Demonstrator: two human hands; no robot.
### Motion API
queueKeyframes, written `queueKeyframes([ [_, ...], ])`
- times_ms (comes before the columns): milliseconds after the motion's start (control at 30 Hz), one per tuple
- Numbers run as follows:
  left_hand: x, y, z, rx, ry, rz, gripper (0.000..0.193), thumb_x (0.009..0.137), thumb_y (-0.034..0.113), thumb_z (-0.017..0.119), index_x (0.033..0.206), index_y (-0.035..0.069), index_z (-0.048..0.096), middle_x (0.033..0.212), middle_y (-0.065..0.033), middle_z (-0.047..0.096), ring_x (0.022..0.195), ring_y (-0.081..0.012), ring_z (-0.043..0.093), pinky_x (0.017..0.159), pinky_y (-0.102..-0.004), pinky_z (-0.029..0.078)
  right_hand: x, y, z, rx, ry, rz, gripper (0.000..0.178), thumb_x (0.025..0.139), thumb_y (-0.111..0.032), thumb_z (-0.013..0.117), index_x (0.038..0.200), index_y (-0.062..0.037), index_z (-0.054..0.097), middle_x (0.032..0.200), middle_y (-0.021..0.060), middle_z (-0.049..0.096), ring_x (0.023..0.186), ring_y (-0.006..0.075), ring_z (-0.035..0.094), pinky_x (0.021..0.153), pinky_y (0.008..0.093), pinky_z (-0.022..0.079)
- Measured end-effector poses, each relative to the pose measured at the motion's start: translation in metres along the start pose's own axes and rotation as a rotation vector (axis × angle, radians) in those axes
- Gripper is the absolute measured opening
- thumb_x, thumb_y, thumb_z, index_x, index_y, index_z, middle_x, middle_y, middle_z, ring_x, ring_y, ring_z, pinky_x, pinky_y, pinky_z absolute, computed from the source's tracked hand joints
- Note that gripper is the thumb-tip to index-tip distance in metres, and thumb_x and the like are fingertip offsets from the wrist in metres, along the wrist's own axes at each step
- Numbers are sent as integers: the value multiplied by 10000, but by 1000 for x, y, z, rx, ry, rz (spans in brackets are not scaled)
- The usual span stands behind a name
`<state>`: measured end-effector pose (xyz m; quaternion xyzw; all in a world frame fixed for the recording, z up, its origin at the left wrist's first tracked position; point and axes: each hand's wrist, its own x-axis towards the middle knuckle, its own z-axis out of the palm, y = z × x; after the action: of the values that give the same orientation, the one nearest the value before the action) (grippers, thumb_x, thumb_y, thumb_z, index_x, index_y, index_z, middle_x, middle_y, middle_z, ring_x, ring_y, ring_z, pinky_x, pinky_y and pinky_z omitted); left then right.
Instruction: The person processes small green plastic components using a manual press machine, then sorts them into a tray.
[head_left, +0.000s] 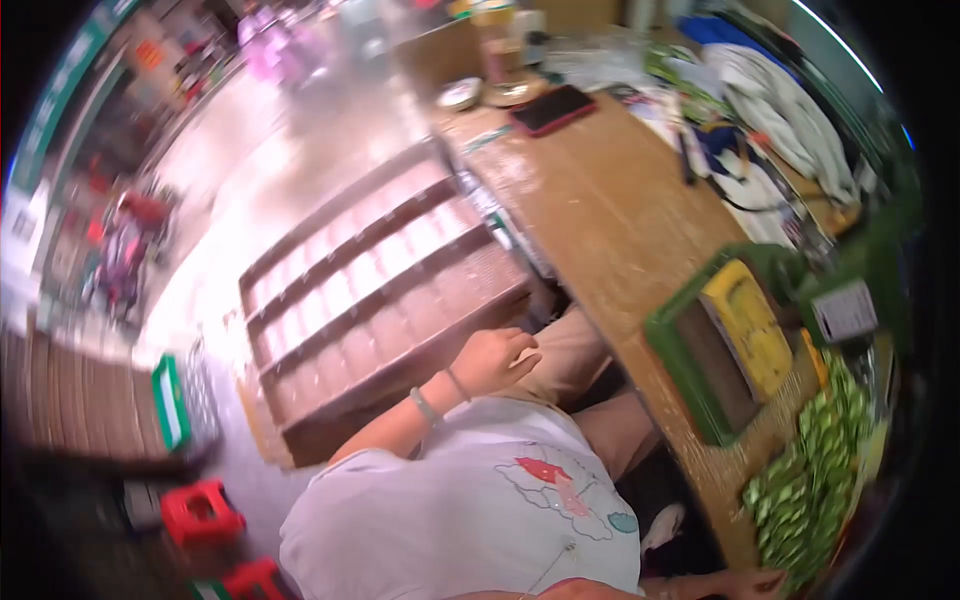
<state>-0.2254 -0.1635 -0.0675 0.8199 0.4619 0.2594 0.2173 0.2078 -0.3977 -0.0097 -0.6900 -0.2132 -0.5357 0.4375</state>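
My left hand (497, 360) hovers over my lap, beside the near right corner of a brown compartment tray (400, 355). Its fingers are loosely bent and apart, with nothing visible in them. My right hand (757, 583) reaches to the bottom right, at the near end of a heap of green, leaf-patterned pieces (815, 470) on the wooden bench (640, 215). Its fingers are small and blurred there, so their grip does not show. Beyond that heap stands a green machine (690, 385) with a yellow block (747, 330) in its frame.
A dark phone with a red edge (553, 110) and a round tin (460, 94) lie on the far bench. Cloth (790, 110) and tools crowd its right side. Stacked brown sheets (90, 395) and red plastic parts (203, 513) are at left.
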Motion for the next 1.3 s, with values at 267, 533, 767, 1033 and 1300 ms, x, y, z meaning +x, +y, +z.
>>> queueKeyframes([
  [267,-134,-91,-14,385,226,-523,455,718,238,698,1099,44,543,1111,-178,516,1049,-361,493,877,-429,438,-182,-258,27,1310,-1871,203,332,814,-42,593,1144,-6,572,908,98,572,763,176,546,691,278,462],
  [533,-218,-118,-13,526,325,-890,512,686,210,712,1143,68,529,1103,-187,502,1073,-344,460,942,-441,354,-353,-388,127,1055,-1769,-396,628,810,-276,643,1316,-8,384,1219,279,494,1156,413,460,987,434,357],
  [767,-224,-145,7,681,240,-849,140,725,141,611,856,108,649,889,-99,590,981,-280,530,923,-443,358,-415,-416,165,719,-2079,-465,502,797,-197,578,1243,11,473,1224,273,510,1165,399,472,957,435,382],
  [1033,-198,-104,-17,855,255,-824,120,790,161,521,792,142,639,820,-30,586,862,-204,553,837,-389,392,-478,-370,225,1100,-2044,-113,452,749,39,431,1196,52,499,1126,200,589,1060,309,553,933,362,404],
  [1300,-222,-82,-76,894,458,-733,55,706,95,568,738,122,603,810,-40,553,858,-236,519,767,-371,389,-432,-397,147,1223,-2028,72,404,776,66,395,1165,69,505,1128,179,574,1049,277,549,934,341,397],
])
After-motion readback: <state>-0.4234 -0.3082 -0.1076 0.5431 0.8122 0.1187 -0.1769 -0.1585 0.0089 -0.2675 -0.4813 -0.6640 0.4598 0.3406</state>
